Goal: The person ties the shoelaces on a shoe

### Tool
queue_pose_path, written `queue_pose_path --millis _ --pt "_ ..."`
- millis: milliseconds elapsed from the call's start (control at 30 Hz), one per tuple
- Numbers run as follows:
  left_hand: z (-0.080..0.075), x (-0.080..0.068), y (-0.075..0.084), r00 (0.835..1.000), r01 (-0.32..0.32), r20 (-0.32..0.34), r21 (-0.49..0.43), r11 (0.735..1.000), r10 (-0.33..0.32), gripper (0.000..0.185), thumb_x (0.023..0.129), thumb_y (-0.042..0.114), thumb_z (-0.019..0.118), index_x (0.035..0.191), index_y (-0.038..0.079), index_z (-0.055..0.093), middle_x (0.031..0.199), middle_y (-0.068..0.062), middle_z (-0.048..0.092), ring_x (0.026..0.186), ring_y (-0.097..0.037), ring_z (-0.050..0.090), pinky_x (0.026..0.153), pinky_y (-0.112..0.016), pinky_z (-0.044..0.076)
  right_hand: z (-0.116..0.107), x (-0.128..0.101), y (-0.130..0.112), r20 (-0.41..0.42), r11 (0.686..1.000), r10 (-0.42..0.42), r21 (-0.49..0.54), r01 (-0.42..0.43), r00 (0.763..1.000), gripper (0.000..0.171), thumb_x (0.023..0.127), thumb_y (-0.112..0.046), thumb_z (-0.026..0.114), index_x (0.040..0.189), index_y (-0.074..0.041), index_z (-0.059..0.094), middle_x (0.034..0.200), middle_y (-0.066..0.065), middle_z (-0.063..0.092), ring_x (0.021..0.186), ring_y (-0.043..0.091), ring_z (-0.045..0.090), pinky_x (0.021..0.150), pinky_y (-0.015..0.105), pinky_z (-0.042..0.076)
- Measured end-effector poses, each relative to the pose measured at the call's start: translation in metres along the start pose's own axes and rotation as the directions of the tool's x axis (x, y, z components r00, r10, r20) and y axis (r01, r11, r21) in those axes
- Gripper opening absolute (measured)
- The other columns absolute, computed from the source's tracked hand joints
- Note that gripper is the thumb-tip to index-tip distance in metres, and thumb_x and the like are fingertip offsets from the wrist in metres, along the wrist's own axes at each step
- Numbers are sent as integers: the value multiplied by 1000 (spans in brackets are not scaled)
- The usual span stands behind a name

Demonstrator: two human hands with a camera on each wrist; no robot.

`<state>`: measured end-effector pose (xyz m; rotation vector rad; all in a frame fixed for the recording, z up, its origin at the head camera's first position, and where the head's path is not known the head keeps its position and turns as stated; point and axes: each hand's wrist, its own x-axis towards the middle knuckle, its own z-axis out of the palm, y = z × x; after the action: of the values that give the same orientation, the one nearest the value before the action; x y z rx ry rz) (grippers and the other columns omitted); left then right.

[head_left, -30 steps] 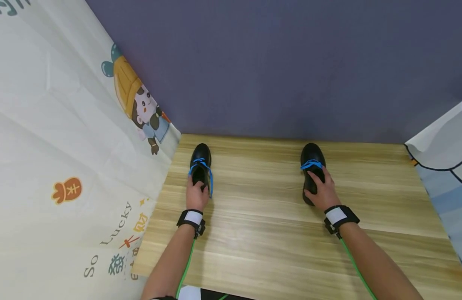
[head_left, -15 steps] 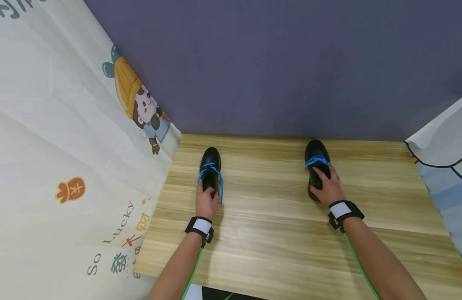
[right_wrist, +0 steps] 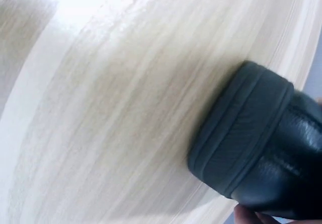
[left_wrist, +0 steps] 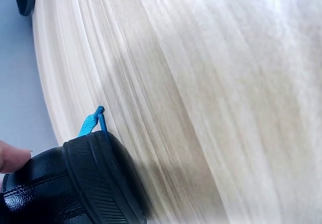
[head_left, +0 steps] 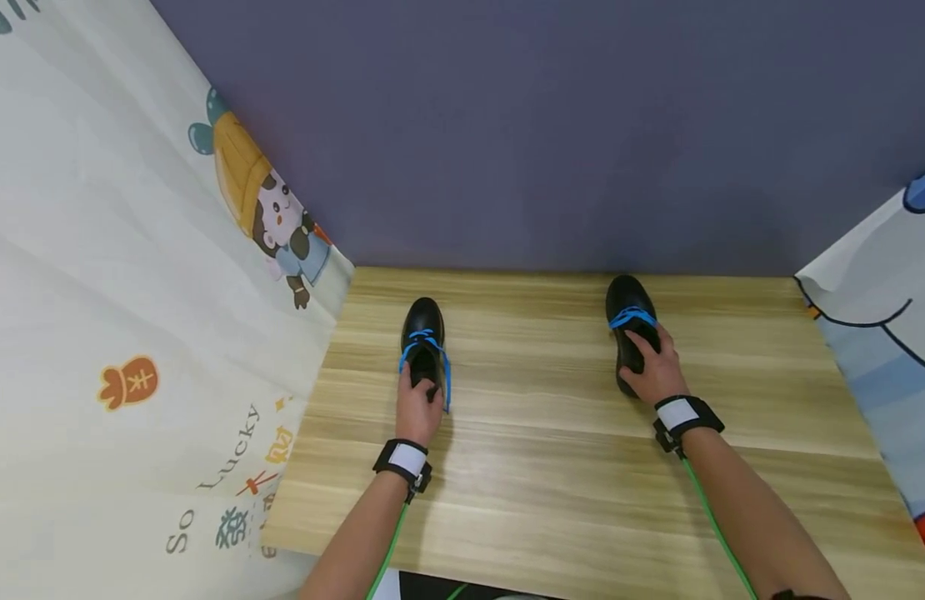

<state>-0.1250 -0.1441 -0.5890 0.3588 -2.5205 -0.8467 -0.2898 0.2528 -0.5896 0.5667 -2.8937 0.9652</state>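
Observation:
My left hand (head_left: 417, 412) grips a black lace-up shoe (head_left: 421, 315) by its heel opening. The shoe has blue laces (head_left: 423, 335), one end trailing down its right side, and its toe points away from me. On the right, a matching black shoe (head_left: 626, 292) with blue laces (head_left: 632, 315) is gripped by my right hand (head_left: 657, 371), thumb and fingers spread over the opening. The left wrist view shows that shoe's dark heel (left_wrist: 103, 178) close over the wood, with lace tips beyond it. In the right wrist view the other shoe's heel (right_wrist: 239, 131) fills the lower right.
The wood-grain table (head_left: 522, 467) ends at a dark blue-grey panel (head_left: 522, 142) just past the toes. A white printed cloth (head_left: 132, 275) borders it on the left, another printed cloth (head_left: 875, 350) on the right. Green cables (head_left: 391, 542) run along both forearms.
My left hand has moved right with its shoe, bringing it nearer the other one and slightly towards me. The right shoe has shifted a little right and away, still in my right hand.

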Motion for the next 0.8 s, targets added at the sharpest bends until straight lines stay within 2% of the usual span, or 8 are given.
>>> queue_pose_path --millis 167,400,567,800 --pt "-2 -1 -1 1000 22 11 -19 1000 -21 6 84 0 74 86 -6 72 146 -41 37 132 -57 40 107 -57 40 -7 -6 9 10 997 79 2 -79 997 67 89 -8 72 147 -5 39 154 41 9 119 74 32 88 77 37" --pt "-1 -3 -5 1000 11 8 -27 1000 -11 6 84 -2 74 86 -6 71 146 -40 37 132 -57 40 106 -58 40 -32 -15 36 -9 982 188 -25 -188 982 68 91 -10 70 149 -5 36 154 42 5 118 77 30 88 79 35" --pt "-2 -7 -3 1000 -7 -5 -21 1000 7 7 82 -2 75 85 -7 71 145 -41 38 131 -58 41 106 -59 40 -42 -17 49 -20 977 208 -34 -209 978 69 91 -10 70 150 -4 35 154 42 5 116 78 30 86 79 36" --pt "4 -13 6 999 -33 10 -40 999 34 6 82 -2 75 84 -6 71 144 -42 38 131 -58 41 106 -59 40 -50 -21 56 -42 971 237 -23 -238 971 69 90 -11 70 149 -4 36 155 41 7 114 77 33 87 79 36"
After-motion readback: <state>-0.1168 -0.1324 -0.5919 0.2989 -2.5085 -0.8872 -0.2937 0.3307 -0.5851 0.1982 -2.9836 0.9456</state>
